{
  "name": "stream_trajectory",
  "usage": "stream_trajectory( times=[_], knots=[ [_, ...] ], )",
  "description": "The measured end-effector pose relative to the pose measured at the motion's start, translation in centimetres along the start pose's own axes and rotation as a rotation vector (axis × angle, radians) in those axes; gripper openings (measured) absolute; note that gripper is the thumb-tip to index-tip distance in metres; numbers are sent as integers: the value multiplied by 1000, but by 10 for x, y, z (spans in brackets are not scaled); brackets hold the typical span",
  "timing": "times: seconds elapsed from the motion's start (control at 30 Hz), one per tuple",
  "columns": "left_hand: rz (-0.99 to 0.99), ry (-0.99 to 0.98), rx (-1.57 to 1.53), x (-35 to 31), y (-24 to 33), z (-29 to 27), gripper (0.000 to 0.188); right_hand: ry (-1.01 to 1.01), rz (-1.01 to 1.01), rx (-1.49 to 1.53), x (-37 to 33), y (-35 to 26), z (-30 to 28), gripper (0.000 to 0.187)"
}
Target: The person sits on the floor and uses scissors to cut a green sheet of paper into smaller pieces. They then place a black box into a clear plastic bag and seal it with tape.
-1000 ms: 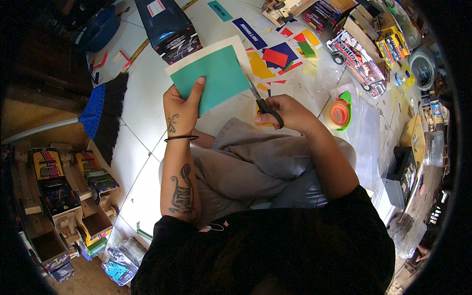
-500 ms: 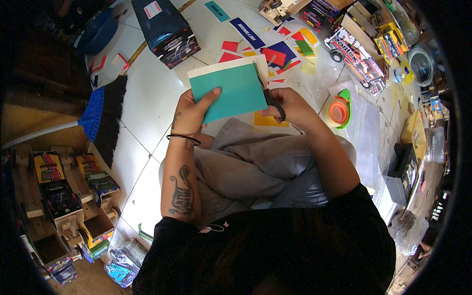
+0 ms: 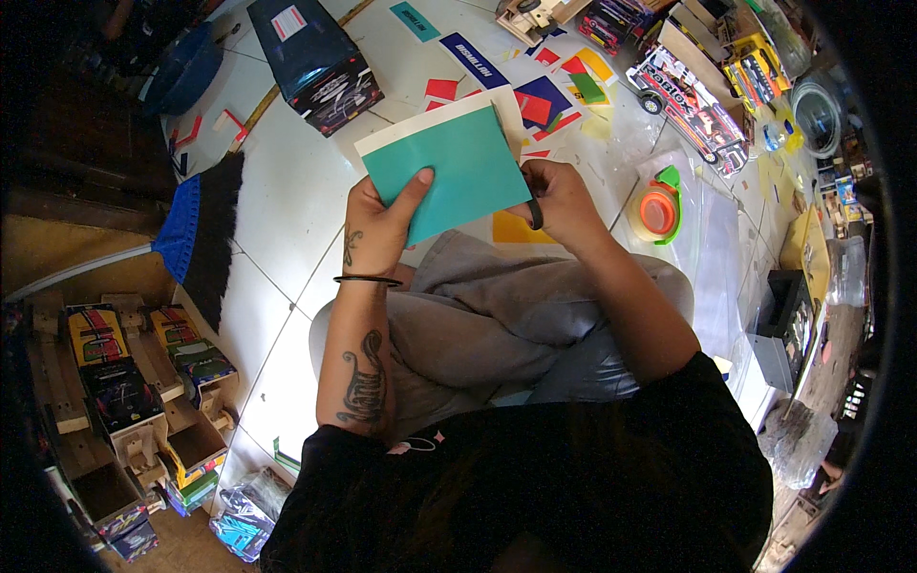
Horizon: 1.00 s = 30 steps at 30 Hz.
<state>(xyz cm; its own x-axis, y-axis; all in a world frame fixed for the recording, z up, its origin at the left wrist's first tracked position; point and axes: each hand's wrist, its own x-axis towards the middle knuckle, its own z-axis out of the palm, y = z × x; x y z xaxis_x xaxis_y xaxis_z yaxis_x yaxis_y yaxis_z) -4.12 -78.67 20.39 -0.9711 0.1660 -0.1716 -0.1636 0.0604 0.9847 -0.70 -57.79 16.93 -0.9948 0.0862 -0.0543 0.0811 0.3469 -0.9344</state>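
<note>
Over floor (image 3: 282, 239), L hand (image 3: 385, 222) w/ teal sheet (image 3: 454, 172), R hand (image 3: 564, 202) w/ scissors (image 3: 535, 214)

A sheet (image 3: 468, 172) is between the left hand (image 3: 384, 220) and right hand (image 3: 565, 205), scissors (image 3: 535, 215) in the latter. Beyond it, paper pieces (image 3: 538, 107) lie toward the far edge of the floor (image 3: 282, 205), a box (image 3: 310, 62) on their left, a toy truck (image 3: 690, 103) on their right. Right of the right hand sits a tape roll (image 3: 656, 212). A broom head (image 3: 202, 224) is left of the left hand; toy vehicles (image 3: 119, 392) occupy the near left corner.
</note>
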Motion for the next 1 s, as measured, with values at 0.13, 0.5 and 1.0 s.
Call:
stream_trajectory(
  times=[0.13,0.5,1.0],
  knots=[
    [59,-10,-41,-1,-1,3,27,11,16,22,1,3,1,43],
    [101,5,-41,-2,-1,6,29,31,35,33,-1,0,1,39],
    [104,23,-25,-3,-1,7,31,32,25,50,-1,3,1,37]
  ],
)
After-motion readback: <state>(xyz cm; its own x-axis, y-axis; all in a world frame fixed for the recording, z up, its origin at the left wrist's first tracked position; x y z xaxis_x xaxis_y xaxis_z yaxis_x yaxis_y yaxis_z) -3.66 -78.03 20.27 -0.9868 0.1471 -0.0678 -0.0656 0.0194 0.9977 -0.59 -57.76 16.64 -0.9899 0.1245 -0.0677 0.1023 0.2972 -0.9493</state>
